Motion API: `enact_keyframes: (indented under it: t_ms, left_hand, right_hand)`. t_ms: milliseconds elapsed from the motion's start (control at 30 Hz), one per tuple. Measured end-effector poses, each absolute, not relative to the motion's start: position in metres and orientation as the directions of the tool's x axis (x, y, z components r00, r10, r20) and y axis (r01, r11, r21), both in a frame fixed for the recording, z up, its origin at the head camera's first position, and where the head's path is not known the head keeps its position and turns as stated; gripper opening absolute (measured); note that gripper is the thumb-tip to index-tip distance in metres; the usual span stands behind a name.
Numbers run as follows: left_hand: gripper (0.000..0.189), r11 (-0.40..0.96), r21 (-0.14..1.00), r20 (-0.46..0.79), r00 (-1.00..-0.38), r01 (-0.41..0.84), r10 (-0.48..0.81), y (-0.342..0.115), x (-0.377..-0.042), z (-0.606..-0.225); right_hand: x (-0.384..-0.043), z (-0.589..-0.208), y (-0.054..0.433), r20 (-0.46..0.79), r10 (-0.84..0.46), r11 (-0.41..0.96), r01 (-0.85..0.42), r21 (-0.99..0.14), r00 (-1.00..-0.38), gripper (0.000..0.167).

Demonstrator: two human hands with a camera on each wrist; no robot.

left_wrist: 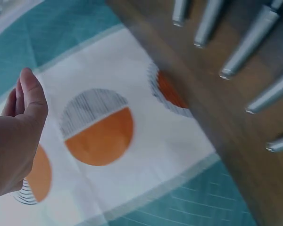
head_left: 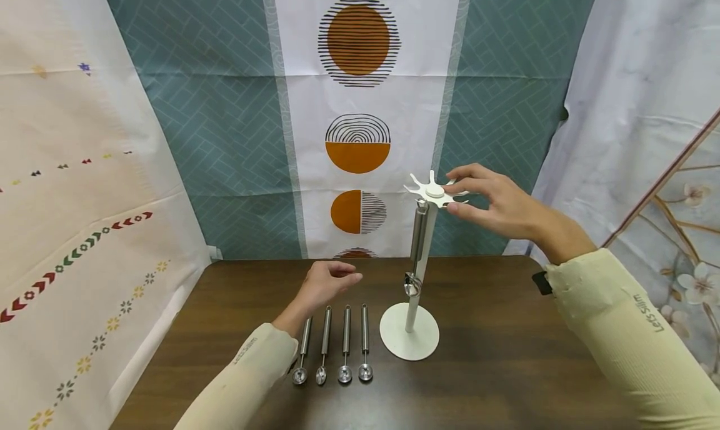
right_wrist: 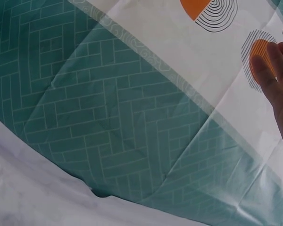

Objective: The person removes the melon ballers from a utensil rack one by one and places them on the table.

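Observation:
A white utensil stand point(head_left: 422, 274) rises from a round base, with a star-shaped ring of hooks point(head_left: 434, 191) on top. My right hand point(head_left: 486, 202) pinches the ring's right side between thumb and fingers. From a hook on the near left hangs a steel utensil point(head_left: 417, 236) with a looped metal head. My left hand point(head_left: 329, 286) holds nothing, fingers loosely bent, over the back end of a row of steel utensils. One of these is a small scoop point(head_left: 345, 349); the row's left end is partly hidden by my arm. Several handles point(left_wrist: 250, 42) show in the left wrist view.
The dark wooden table point(head_left: 484, 355) ends at a back edge behind the stand. A patterned teal and white cloth point(head_left: 225, 136) hangs behind it. Light printed cloths hang on the left point(head_left: 101, 230) and right point(head_left: 647, 136).

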State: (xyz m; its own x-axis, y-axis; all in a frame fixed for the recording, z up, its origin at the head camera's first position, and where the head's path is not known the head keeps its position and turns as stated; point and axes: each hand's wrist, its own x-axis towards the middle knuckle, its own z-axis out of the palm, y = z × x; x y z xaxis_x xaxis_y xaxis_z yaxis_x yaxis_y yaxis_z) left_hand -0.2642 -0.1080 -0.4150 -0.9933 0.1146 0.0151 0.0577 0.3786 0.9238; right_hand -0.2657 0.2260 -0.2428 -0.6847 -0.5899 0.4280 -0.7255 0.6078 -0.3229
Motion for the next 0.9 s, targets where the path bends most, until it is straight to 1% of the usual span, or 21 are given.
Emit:
enact_keyframes:
  t_ms: [167,367,567,900]
  left_hand:
    - [0.027,0.367,0.920,0.077,-0.981,0.139,0.178,-0.093,-0.262,-0.394]
    - [0.031,0.257,0.941,0.149,-0.952,0.220,0.269,-0.074,-0.263,-0.372]
    - [0.031,0.160,0.941,0.239,-0.918,0.300,0.317,-0.055,-0.263,-0.357]
    - [0.038,0.068,0.948,0.268,-0.894,0.312,0.358,-0.033,-0.263,-0.349]
  right_hand:
    - [-0.267,-0.243,0.227,0.446,-0.596,0.591,-0.740,-0.320,-0.668,0.032]
    - [-0.267,-0.243,0.228,0.458,-0.605,0.573,-0.755,-0.318,-0.651,0.030]
    - [-0.268,-0.243,0.230,0.466,-0.612,0.559,-0.766,-0.318,-0.640,0.029]
    - [-0.267,-0.242,0.230,0.463,-0.615,0.564,-0.766,-0.308,-0.639,0.031]
